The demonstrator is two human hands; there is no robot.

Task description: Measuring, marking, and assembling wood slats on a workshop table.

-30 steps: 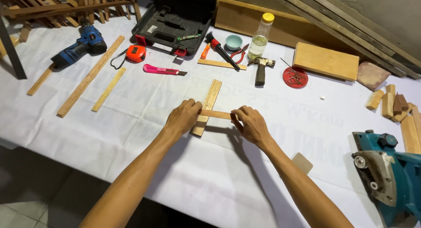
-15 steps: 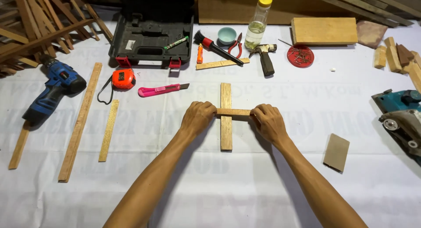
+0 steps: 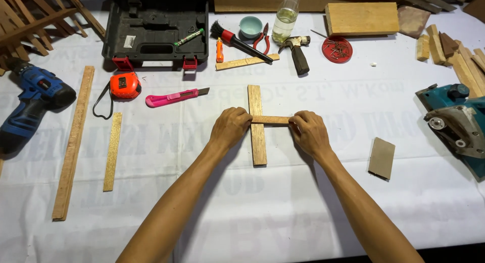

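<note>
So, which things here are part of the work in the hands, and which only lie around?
In use:
- left hand
- right hand
- short wooden strip, held across
- long wooden strip, lying under it

Lying about:
- pink utility knife
- orange tape measure
- blue drill
- hammer
- sandpaper piece

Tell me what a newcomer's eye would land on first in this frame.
At the middle of the white-covered table, the left hand and right hand pinch a short wooden strip laid crosswise over a longer upright strip. A blue cordless drill lies far left, a teal electric planer far right.
</note>
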